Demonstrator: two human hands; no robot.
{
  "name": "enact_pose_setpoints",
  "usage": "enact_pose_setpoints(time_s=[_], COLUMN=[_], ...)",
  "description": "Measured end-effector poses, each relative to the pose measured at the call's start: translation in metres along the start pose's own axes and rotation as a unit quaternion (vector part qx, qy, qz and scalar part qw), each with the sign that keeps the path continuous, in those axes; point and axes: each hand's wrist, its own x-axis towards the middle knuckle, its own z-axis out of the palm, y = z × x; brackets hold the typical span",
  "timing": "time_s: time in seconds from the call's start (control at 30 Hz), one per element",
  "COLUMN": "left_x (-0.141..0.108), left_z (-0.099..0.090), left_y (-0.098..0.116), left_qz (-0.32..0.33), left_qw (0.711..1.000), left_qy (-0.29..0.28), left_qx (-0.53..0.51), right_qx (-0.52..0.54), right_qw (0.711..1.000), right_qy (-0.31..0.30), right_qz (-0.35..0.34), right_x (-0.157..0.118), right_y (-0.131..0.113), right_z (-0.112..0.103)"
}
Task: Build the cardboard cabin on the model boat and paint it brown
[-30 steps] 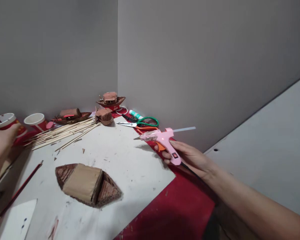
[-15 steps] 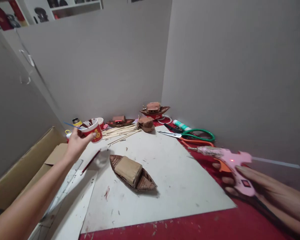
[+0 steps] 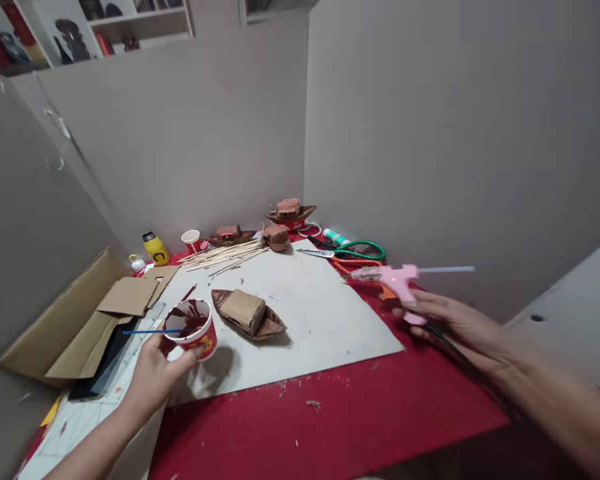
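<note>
My left hand [image 3: 157, 373] is closed round a red and white paper cup [image 3: 207, 339]. Brown paint coats the cup's inside, and a thin blue stick [image 3: 150, 331] lies across its rim. In my right hand [image 3: 440, 320] is a pink hot glue gun [image 3: 400, 283] with an orange trigger; its nozzle points left and a clear glue stick [image 3: 447, 269] juts from the back. Between the hands, a model boat [image 3: 273, 325] with a tan cardboard canopy [image 3: 240, 309] sits on a white board [image 3: 310, 347]. A dark red pencil [image 3: 189, 292] is partly hidden behind the cup.
Further model boats [image 3: 290, 212] stand at the back near thin wooden sticks [image 3: 225, 255]. Green-handled scissors [image 3: 360, 251] and a glue tube [image 3: 336, 237] lie right of them. A yellow bottle [image 3: 156, 249], another paper cup [image 3: 192, 241] and cardboard pieces [image 3: 127, 295] are at the left.
My left hand has brought the paper cup down and nearer, beside the model boat. The glue gun sits further left and higher in view; the camera view has also shifted.
</note>
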Motion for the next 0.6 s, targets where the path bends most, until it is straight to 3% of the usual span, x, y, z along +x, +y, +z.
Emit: enact_pose_setpoints(time_s=[0.37,0.6], left_x=[-0.010,-0.001], left_z=[0.024,0.022], left_y=[-0.019,-0.022], left_qz=[0.001,0.005], left_qw=[0.999,0.998], left_qy=[0.039,0.057], left_qx=[-0.016,-0.005], right_qx=[0.010,0.015], right_qw=[0.997,0.993], right_qy=[-0.065,-0.092], right_qz=[-0.035,-0.076], right_x=[0.007,0.007], right_y=[0.009,0.008], right_z=[-0.019,-0.018])
